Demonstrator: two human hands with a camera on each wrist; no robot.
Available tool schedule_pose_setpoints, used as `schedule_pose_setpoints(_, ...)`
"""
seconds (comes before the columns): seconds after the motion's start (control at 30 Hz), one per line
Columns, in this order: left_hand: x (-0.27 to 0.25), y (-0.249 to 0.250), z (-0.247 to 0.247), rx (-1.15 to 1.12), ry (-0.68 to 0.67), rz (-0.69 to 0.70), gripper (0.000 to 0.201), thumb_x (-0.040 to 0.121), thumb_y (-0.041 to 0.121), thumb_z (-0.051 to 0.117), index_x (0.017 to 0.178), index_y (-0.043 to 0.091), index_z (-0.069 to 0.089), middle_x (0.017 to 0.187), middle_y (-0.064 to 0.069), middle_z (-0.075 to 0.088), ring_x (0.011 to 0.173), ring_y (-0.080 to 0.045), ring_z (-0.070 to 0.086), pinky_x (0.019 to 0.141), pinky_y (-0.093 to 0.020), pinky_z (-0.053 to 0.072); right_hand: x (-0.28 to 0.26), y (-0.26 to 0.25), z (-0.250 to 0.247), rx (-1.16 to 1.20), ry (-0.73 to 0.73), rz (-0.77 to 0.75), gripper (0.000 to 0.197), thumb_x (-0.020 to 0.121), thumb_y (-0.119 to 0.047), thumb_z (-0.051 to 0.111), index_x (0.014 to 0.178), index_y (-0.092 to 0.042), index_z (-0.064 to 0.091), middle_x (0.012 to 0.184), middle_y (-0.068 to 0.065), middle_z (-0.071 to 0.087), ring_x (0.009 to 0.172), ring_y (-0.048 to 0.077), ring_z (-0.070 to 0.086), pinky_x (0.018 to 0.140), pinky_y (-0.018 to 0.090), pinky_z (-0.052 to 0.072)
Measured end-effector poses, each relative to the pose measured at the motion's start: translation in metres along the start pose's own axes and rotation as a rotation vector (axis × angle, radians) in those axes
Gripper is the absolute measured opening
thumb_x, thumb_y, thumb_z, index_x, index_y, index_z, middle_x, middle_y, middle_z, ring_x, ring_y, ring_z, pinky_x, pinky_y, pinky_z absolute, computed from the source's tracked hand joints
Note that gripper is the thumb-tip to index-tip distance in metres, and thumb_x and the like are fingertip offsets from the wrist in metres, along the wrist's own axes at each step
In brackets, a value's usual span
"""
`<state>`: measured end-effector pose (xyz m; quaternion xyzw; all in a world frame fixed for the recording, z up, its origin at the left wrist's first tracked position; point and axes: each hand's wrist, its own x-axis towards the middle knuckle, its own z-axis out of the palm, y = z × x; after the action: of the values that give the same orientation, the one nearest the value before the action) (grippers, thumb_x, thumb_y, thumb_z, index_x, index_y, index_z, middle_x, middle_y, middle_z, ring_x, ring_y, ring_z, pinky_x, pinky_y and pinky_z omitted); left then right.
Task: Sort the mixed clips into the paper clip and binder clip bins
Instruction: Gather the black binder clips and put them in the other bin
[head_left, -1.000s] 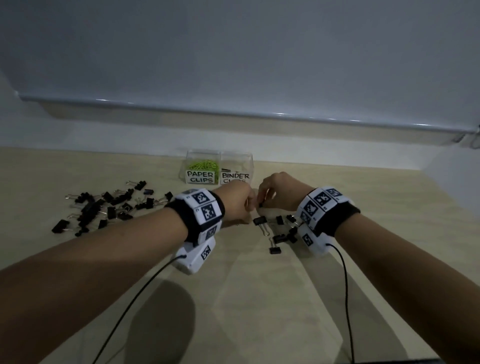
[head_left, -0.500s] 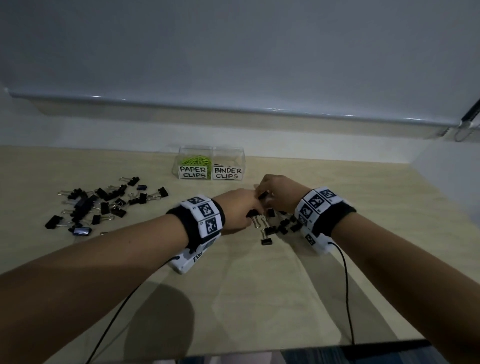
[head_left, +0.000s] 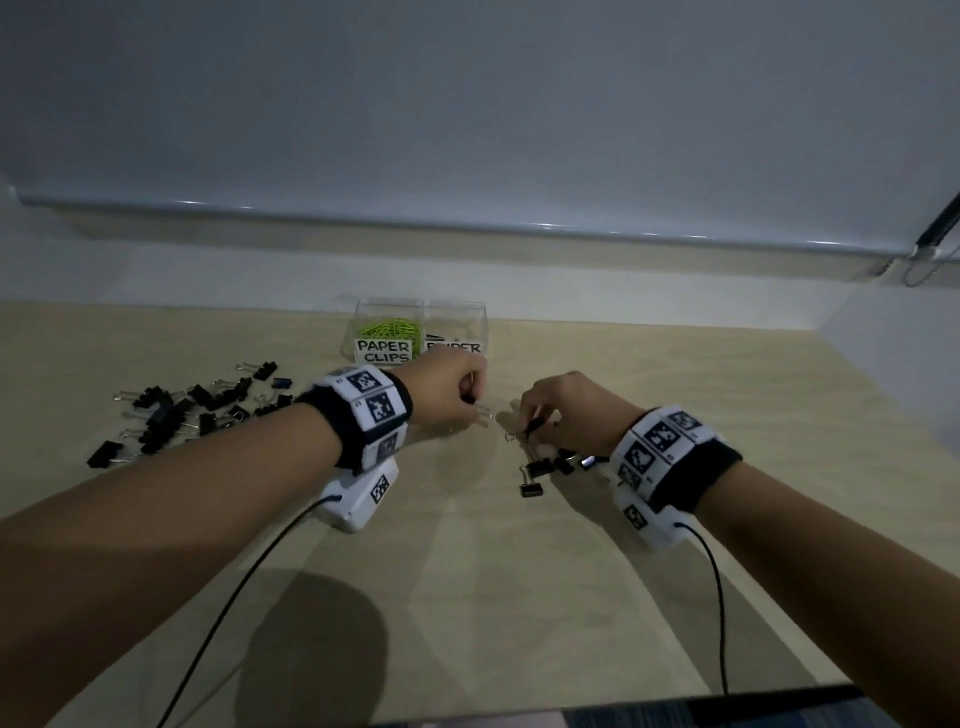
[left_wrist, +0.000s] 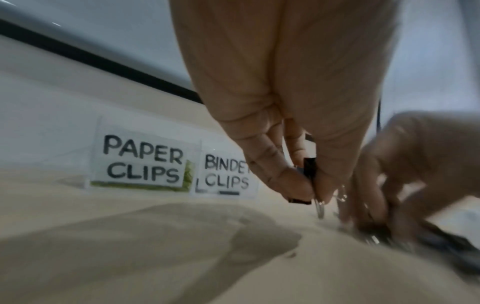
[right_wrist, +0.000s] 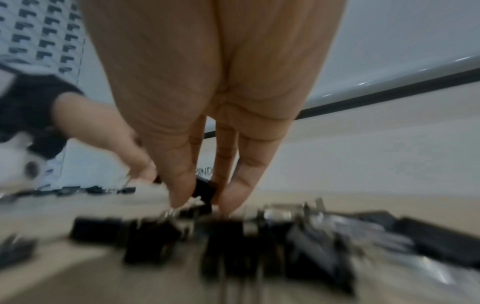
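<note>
My left hand (head_left: 470, 402) pinches a black binder clip (left_wrist: 309, 170) between thumb and fingertips, just above the table and in front of the bins. My right hand (head_left: 540, 423) pinches another black binder clip (right_wrist: 205, 191) over a small cluster of binder clips (head_left: 550, 465). At the back stand two clear bins: the paper clip bin (head_left: 384, 338) holds green paper clips, and the binder clip bin (head_left: 457, 332) is partly hidden by my left hand. A larger pile of black binder clips (head_left: 192, 410) lies at the left.
The wooden table (head_left: 467, 597) ends at a white wall behind the bins and a side wall at the right. Black cables run from both wrist units toward the near edge. A dark cord hangs at the far right corner.
My hands have drawn apart: the left one moved left and up toward the bins with its clip, the right one stayed over the small cluster with a clip pinched.
</note>
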<state>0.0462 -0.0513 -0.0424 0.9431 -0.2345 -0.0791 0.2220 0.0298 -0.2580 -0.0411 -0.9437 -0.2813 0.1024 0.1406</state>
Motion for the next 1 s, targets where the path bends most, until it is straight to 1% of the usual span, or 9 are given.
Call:
schedule_pose_setpoints(0.1, 0.013, -0.006, -0.027, -0.051, 0.192, -0.043, 0.014, 0.077, 0.013, 0.073, 0.085, 0.012, 0.061, 0.073, 0.010, 0.054, 0.066, -0.011, 0.051, 0.056, -0.019, 0.036, 0.000, -0.002, 0.004, -0.035, -0.015, -0.006, 0.015, 0.079, -0.004, 0.068, 0.092, -0.010, 0.074, 0.097, 0.003, 0.069, 0.090, 0.016, 0.062, 0.076, 0.023, 0.046)
schedule_pose_setpoints(0.2, 0.033, -0.013, -0.048, -0.024, 0.335, -0.112, 0.014, 0.076, 0.013, 0.073, 0.084, 0.013, 0.062, 0.082, 0.001, 0.060, 0.074, -0.016, 0.055, 0.065, -0.025, 0.043, 0.003, 0.000, 0.004, -0.039, -0.008, -0.018, 0.011, 0.080, -0.006, 0.066, 0.087, -0.006, 0.074, 0.093, 0.007, 0.070, 0.087, 0.014, 0.061, 0.078, 0.026, 0.048)
schedule_pose_setpoints(0.27, 0.045, -0.019, -0.050, 0.026, 0.330, -0.160, 0.014, 0.077, 0.014, 0.073, 0.083, 0.015, 0.060, 0.092, -0.004, 0.064, 0.081, -0.021, 0.059, 0.072, -0.029, 0.048, 0.004, -0.001, 0.004, -0.044, -0.019, -0.024, 0.010, 0.081, -0.010, 0.065, 0.085, -0.006, 0.073, 0.090, 0.007, 0.070, 0.083, 0.013, 0.060, 0.076, 0.025, 0.048)
schedule_pose_setpoints(0.4, 0.058, -0.028, -0.044, 0.094, 0.281, -0.217, 0.021, 0.077, 0.021, 0.076, 0.088, 0.014, 0.060, 0.101, -0.009, 0.064, 0.090, -0.027, 0.062, 0.078, -0.034, 0.050, 0.005, -0.002, 0.000, -0.050, -0.027, -0.006, 0.010, 0.081, -0.013, 0.065, 0.084, -0.006, 0.072, 0.087, 0.007, 0.071, 0.080, 0.021, 0.064, 0.078, 0.034, 0.053)
schedule_pose_setpoints(0.5, 0.055, -0.031, -0.041, 0.110, 0.286, -0.227, 0.025, 0.079, 0.022, 0.074, 0.098, 0.012, 0.061, 0.107, -0.009, 0.062, 0.096, -0.028, 0.060, 0.083, -0.034, 0.048, 0.014, -0.001, -0.017, 0.019, 0.047, 0.016, 0.007, 0.077, -0.007, 0.070, 0.083, -0.010, 0.073, 0.084, 0.004, 0.072, 0.077, 0.015, 0.066, 0.078, 0.030, 0.057)
schedule_pose_setpoints(0.63, 0.025, -0.017, -0.038, 0.103, 0.345, -0.178, 0.002, 0.083, 0.011, 0.065, 0.085, 0.012, 0.065, 0.090, -0.004, 0.066, 0.086, -0.024, 0.063, 0.074, -0.028, 0.046, 0.051, -0.006, -0.052, 0.085, 0.275, 0.013, 0.011, 0.075, -0.004, 0.072, 0.085, -0.009, 0.073, 0.086, 0.007, 0.074, 0.075, 0.014, 0.065, 0.079, 0.026, 0.056)
schedule_pose_setpoints(0.73, -0.008, 0.010, -0.020, 0.071, 0.154, -0.081, 0.004, 0.084, 0.018, 0.067, 0.081, 0.016, 0.067, 0.083, 0.001, 0.067, 0.078, -0.018, 0.064, 0.066, -0.026, 0.047, 0.084, -0.015, -0.059, 0.090, 0.333, 0.018, 0.015, 0.073, -0.004, 0.073, 0.088, -0.009, 0.073, 0.090, 0.009, 0.073, 0.081, 0.020, 0.067, 0.082, 0.033, 0.056)
schedule_pose_setpoints(0.87, -0.038, 0.051, 0.017, 0.024, -0.135, 0.005, 0.013, 0.083, 0.032, 0.068, 0.091, 0.023, 0.062, 0.084, 0.009, 0.056, 0.072, -0.007, 0.052, 0.058, -0.021, 0.039, 0.093, -0.018, -0.054, -0.001, 0.194, 0.086, 0.033, 0.074, -0.013, 0.077, 0.106, -0.016, 0.068, 0.104, 0.003, 0.064, 0.083, 0.015, 0.059, 0.084, 0.032, 0.053)
schedule_pose_setpoints(1.0, -0.034, 0.072, 0.042, 0.145, -0.247, 0.111, 0.050, 0.079, 0.044, 0.072, 0.116, 0.017, 0.054, 0.110, -0.002, 0.048, 0.094, -0.023, 0.054, 0.077, -0.033, 0.047, 0.056, -0.003, -0.045, -0.073, 0.052, 0.124, 0.023, 0.078, -0.001, 0.068, 0.095, -0.018, 0.071, 0.101, 0.002, 0.068, 0.081, 0.012, 0.058, 0.074, 0.025, 0.048)
